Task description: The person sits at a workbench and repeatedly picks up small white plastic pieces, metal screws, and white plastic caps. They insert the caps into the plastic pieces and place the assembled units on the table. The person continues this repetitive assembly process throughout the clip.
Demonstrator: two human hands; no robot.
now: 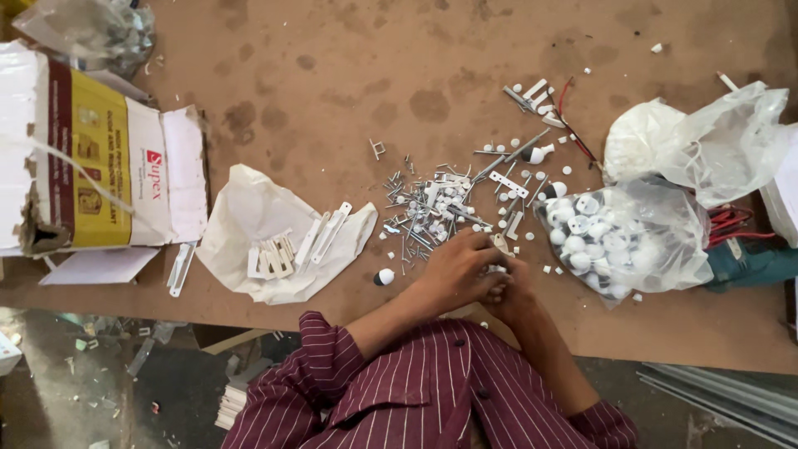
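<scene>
both hands meet at the near edge of the brown board table [332, 75], about the centre of the view. the left hand [453, 270] is curled narrow, fingers folded in over a small white plastic piece [499, 246] pinched between the two hands; the right hand [511, 287] presses against it from 4 o'clock, fingers bent and closed around the same piece, though just how it grips is hidden by the left hand. at 12 o'clock from the hands, just beyond the fingertips, lies a loose heap of screws and small white caps [432, 212]. at 2 o'clock, near the right hand, sits a clear plastic bag of round white fittings [619, 237], with a second crumpled clear bag [706, 141] beyond it. a black-and-white knob [383, 277] rests just beside the left wrist at 9 o'clock. further at 9 o'clock, a white bag [249, 208] lies spread flat with white plastic brackets [272, 258] on it, and well apart at the far left stands a torn white and yellow carton [91, 166]. both arms wear maroon striped sleeves [399, 391].
</scene>
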